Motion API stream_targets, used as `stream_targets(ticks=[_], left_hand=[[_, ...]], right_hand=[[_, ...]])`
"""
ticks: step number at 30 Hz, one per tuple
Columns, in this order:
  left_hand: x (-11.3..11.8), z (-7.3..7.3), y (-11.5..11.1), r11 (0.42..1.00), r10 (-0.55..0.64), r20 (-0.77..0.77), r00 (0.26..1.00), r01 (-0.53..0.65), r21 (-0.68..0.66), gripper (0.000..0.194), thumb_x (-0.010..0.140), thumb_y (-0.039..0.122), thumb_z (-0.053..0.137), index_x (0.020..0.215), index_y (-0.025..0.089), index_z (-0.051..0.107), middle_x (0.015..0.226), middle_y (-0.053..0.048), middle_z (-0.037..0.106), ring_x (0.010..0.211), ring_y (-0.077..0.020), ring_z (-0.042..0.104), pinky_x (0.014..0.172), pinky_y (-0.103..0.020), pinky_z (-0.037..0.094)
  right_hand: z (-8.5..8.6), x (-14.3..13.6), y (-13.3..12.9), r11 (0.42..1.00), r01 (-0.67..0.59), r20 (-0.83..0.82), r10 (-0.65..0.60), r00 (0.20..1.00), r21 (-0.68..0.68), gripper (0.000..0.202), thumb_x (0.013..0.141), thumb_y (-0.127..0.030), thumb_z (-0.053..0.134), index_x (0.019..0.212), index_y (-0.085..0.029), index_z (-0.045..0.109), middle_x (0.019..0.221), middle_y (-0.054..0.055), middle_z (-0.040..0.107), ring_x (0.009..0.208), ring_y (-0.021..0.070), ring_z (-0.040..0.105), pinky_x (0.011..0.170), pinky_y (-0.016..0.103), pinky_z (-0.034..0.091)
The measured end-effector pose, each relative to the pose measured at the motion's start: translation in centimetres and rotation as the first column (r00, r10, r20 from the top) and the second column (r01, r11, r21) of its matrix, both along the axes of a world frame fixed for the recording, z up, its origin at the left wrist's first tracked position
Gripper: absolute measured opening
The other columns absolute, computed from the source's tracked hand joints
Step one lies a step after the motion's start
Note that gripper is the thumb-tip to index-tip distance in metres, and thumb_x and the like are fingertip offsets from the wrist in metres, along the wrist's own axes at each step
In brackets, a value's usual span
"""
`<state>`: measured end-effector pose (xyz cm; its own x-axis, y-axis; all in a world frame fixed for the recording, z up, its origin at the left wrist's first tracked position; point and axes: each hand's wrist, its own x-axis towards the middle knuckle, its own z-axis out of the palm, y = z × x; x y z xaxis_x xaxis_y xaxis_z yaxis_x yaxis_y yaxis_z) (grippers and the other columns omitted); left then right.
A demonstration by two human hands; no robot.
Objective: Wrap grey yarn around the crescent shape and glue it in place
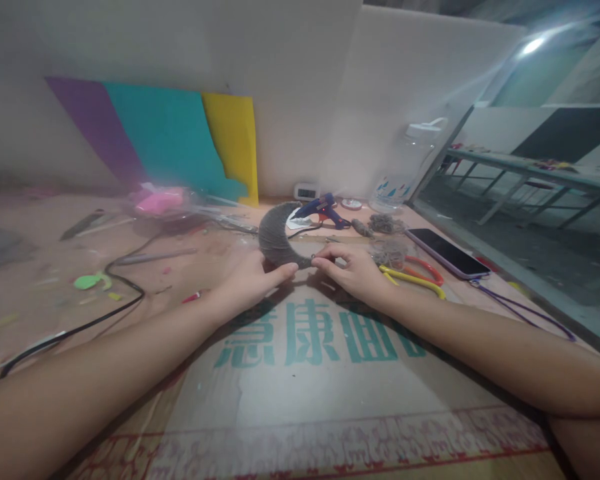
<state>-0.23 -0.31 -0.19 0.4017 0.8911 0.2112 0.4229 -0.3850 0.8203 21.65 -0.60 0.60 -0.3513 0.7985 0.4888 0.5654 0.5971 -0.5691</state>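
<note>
A grey crescent (274, 233), its surface wound with yarn, stands up over the middle of the table. My left hand (260, 272) is closed around its lower left part, thumb in front. The fingertips of my right hand (347, 267) pinch the crescent's lower right tip; whether they also hold a strand of yarn is too small to tell. Just behind the crescent lies a blue glue gun (325, 208) on a white piece. Grey yarn bundles (386, 224) and pliers with red and yellow handles (415, 279) lie beyond my right hand.
A phone (447, 253) with a purple strap lies at the right edge. Behind stand a clear bottle (405, 170) and a small white digital clock (306, 192). A black cable (125, 293), scraps and a pink item in clear plastic (160, 200) occupy the left. Printed sheeting (300, 393) covers the front.
</note>
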Motion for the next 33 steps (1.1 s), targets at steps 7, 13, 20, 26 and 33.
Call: stream_targets(ticks=[7,13,20,26,33], left_hand=[[0.1,-0.1,0.0,1.0,-0.006,0.033,0.999,0.007,-0.021,0.031,0.085,0.044,0.058,0.073,0.016,0.061,0.069,-0.001,0.065,0.061,-0.0136,0.057,0.053,-0.022,0.044],[0.2,0.2,-0.1,0.995,0.061,0.021,0.998,-0.059,-0.075,0.03,0.084,0.042,0.06,0.071,0.015,0.064,0.065,-0.002,0.064,0.058,-0.0136,0.056,0.05,-0.022,0.042],[0.2,0.3,-0.1,0.994,0.072,0.029,0.997,-0.069,-0.085,0.031,0.085,0.043,0.059,0.074,0.015,0.065,0.067,-0.003,0.066,0.058,-0.0136,0.057,0.049,-0.021,0.041],[0.1,0.1,0.1,0.995,0.062,0.031,0.998,-0.059,-0.078,0.032,0.086,0.044,0.059,0.073,0.015,0.063,0.07,-0.004,0.067,0.062,-0.0143,0.059,0.054,-0.022,0.044],[0.2,0.3,-0.1,0.99,0.064,0.046,0.997,-0.057,-0.129,0.033,0.087,0.045,0.058,0.074,0.014,0.062,0.069,-0.004,0.067,0.055,-0.0117,0.054,0.047,-0.02,0.039]], right_hand=[[0.0,0.1,-0.1,1.0,-0.002,0.023,0.002,1.0,0.011,0.023,0.09,-0.029,0.057,0.072,-0.018,0.066,0.07,0.002,0.068,0.068,0.0153,0.061,0.066,0.026,0.045],[0.3,0.2,-0.3,1.0,0.022,0.017,-0.022,1.0,-0.013,0.031,0.095,-0.032,0.049,0.075,-0.018,0.067,0.07,0.002,0.068,0.069,0.0159,0.062,0.067,0.026,0.045],[-0.1,0.3,0.0,0.998,0.054,-0.026,-0.054,0.998,-0.016,0.018,0.093,-0.026,0.052,0.083,-0.018,0.065,0.073,0.001,0.067,0.068,0.0147,0.059,0.065,0.026,0.044],[-0.8,0.5,0.7,0.997,0.072,-0.054,-0.07,0.996,0.032,0.01,0.088,-0.019,0.056,0.089,-0.019,0.066,0.084,0.002,0.069,0.077,0.0161,0.061,0.071,0.028,0.046],[-0.9,0.6,0.8,0.998,0.063,-0.078,-0.06,0.995,0.029,0.01,0.089,-0.019,0.055,0.091,-0.019,0.065,0.086,0.002,0.069,0.078,0.0158,0.061,0.071,0.028,0.046]])
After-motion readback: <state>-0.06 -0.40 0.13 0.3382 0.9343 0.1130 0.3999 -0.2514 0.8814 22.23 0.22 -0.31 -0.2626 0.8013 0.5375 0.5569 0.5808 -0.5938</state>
